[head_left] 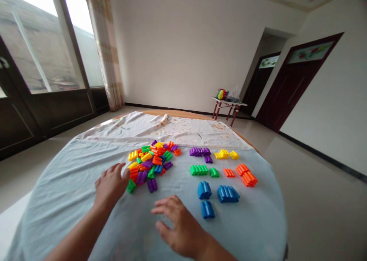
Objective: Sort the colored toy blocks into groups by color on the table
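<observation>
Bare left hand: forearm cut off by bottom edge; can't tell if fingertips touch the pile of multicoloured plastic tube-shaped blocks. Pile's lower blocks hidden under upper ones. Bare right hand: forearm also cut off at bottom. Light-blue fabric tablecloth: near edge out of frame. Far right, clear plastic bag: contents too small to tell.

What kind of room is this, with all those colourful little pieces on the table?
It's probably a room in someone's home, perhaps a living or dining room. There's a long patterned curtain, a dark red door and a round table covered with cloths.
</observation>
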Action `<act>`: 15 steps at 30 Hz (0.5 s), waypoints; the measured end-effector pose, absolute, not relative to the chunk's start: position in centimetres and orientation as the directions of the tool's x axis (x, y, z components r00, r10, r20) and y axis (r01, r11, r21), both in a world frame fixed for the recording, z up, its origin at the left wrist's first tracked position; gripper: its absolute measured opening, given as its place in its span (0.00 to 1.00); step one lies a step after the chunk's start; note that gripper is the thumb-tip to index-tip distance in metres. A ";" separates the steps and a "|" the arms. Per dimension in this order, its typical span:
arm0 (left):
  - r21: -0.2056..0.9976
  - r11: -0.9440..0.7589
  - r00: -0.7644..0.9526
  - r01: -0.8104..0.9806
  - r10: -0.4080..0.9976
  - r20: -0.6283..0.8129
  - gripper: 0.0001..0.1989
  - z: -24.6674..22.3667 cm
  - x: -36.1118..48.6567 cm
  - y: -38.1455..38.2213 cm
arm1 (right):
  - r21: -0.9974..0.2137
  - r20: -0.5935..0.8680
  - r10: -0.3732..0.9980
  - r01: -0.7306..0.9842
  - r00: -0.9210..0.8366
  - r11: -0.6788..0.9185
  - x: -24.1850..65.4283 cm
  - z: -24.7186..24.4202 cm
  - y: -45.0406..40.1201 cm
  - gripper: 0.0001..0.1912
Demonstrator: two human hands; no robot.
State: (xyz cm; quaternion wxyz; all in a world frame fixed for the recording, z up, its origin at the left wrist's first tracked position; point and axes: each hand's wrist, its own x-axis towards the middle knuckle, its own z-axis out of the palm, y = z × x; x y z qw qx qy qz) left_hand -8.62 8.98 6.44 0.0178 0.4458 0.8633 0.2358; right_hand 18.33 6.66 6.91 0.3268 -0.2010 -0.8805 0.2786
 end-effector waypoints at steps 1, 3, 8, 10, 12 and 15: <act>0.396 0.478 -0.575 0.784 0.799 0.176 0.30 7.0 -8.6 9.8 | -0.618 0.471 0.521 0.155 -0.712 0.770 17.9 6.3 6.3 0.16; 0.369 0.429 -0.512 0.825 0.843 0.166 0.30 7.8 -8.4 11.9 | -0.610 0.491 0.515 0.144 -0.702 0.779 17.4 5.4 6.2 0.15; 0.350 0.352 -0.422 0.868 0.895 0.147 0.34 8.1 -7.3 17.2 | -0.592 0.539 0.543 0.168 -0.644 0.788 17.6 4.4 7.6 0.14; 0.344 0.335 -0.395 0.877 0.910 0.122 0.35 7.9 -6.7 18.5 | -0.582 0.552 0.534 0.163 -0.641 0.797 17.8 4.1 7.9 0.14; 0.337 0.292 -0.343 0.895 0.934 0.102 0.34 7.6 -6.0 19.1 | -0.573 0.563 0.517 0.146 -0.645 0.807 17.8 3.8 8.0 0.14; 0.320 0.228 -0.272 0.919 0.957 0.099 0.33 7.2 -5.0 18.6 | -0.569 0.575 0.501 0.124 -0.647 0.813 17.9 3.9 7.9 0.13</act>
